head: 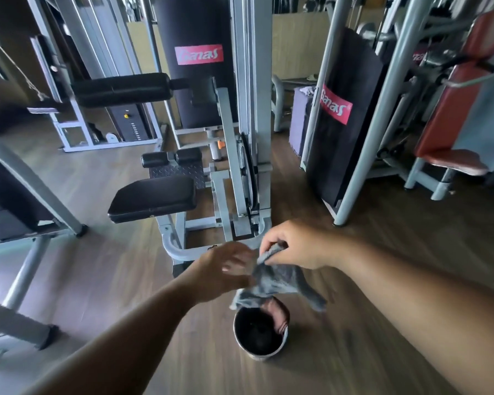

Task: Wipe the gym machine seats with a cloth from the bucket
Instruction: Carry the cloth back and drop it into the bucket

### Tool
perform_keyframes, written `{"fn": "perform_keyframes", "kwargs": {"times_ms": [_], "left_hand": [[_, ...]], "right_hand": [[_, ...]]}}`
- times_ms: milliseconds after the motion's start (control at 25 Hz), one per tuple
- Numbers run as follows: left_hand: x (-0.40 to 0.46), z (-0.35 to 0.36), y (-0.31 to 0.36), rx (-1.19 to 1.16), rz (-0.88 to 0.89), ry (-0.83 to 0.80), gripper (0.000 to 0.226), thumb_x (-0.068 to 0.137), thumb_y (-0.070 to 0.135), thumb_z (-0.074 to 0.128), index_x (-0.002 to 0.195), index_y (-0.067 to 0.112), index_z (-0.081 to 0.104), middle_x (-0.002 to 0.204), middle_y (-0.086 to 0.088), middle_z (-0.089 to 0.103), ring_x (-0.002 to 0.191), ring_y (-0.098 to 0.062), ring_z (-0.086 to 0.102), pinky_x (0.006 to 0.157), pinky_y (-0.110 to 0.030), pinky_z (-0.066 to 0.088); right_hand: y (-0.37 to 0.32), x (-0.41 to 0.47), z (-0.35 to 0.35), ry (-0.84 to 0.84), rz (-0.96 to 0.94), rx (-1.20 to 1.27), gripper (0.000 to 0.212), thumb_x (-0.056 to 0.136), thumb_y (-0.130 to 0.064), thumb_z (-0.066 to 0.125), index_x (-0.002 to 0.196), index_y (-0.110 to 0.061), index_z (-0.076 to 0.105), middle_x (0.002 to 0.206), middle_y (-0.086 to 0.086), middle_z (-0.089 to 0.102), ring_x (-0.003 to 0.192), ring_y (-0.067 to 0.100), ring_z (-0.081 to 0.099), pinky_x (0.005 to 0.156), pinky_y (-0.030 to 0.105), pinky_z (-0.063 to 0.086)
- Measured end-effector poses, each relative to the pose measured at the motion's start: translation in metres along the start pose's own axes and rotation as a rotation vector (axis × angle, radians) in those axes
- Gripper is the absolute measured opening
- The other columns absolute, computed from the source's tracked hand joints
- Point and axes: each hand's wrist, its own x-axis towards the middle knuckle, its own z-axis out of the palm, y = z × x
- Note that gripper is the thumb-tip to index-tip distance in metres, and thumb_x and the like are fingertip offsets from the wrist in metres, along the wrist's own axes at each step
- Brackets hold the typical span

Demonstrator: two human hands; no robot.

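In the lower centre of the frame the right hand [300,246] pinches the top of a grey, wet-looking cloth [280,283], which hangs above a small round metal bucket [261,332] on the wooden floor [382,266]. The left hand [226,269] is blurred; it touches the cloth's left edge, but I cannot tell if it grips.

I think the hanging cloth may drip on the floor and make it slippery if it is not squeezed over the bucket. A loose pinch could also let it fall.

I count two hands, one grey cloth, one bucket with something reddish-brown [277,315] inside, one black padded seat [154,198] at centre left, and one red padded seat [451,162] at the right edge.
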Motion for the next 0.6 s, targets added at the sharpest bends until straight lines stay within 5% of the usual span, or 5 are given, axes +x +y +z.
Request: {"fn": "perform_keyframes", "kwargs": {"times_ms": [200, 360, 480, 600], "left_hand": [[0.020, 0.012, 0.029, 0.035, 0.067, 0.106, 0.018, 0.075, 0.025, 0.085, 0.084, 0.028, 0.070, 0.078, 0.014, 0.072, 0.073, -0.002, 0.068, 0.068, -0.018, 0.053], [0.021, 0.012, 0.043, 0.046, 0.111, 0.159, 0.010, 0.080, 0.025, 0.081, 0.079, 0.026, 0.071, 0.075, 0.010, 0.072, 0.072, -0.007, 0.067, 0.066, -0.022, 0.051], [0.017, 0.013, 0.051, 0.061, 0.143, 0.158, 0.010, 0.085, 0.030, 0.075, 0.079, 0.024, 0.070, 0.072, 0.005, 0.070, 0.069, -0.012, 0.065, 0.068, -0.033, 0.051], [0.008, 0.008, 0.052, -0.007, 0.174, 0.174, 0.009, 0.085, 0.037, 0.068, 0.081, 0.029, 0.070, 0.070, 0.003, 0.068, 0.061, -0.008, 0.057, 0.061, -0.029, 0.047]], "right_hand": [[-0.011, -0.010, 0.016, 0.250, 0.232, 0.278, 0.036, 0.074, -0.043, 0.083, 0.086, -0.034, 0.051, 0.064, -0.024, 0.059, 0.054, -0.003, 0.048, 0.053, 0.017, 0.042], [-0.012, -0.048, 0.031, 0.303, 0.299, 0.634, 0.039, 0.072, -0.020, 0.089, 0.102, -0.020, 0.065, 0.087, -0.005, 0.067, 0.081, 0.008, 0.059, 0.078, 0.027, 0.048], [-0.011, -0.071, 0.056, 0.217, 0.361, 0.525, 0.031, 0.077, -0.018, 0.085, 0.104, -0.011, 0.070, 0.098, 0.010, 0.071, 0.092, 0.027, 0.064, 0.080, 0.034, 0.045], [-0.006, -0.084, 0.069, 0.295, 0.418, 0.441, 0.017, 0.078, -0.029, 0.077, 0.086, -0.018, 0.067, 0.082, -0.001, 0.069, 0.078, 0.018, 0.063, 0.073, 0.038, 0.046]]}}
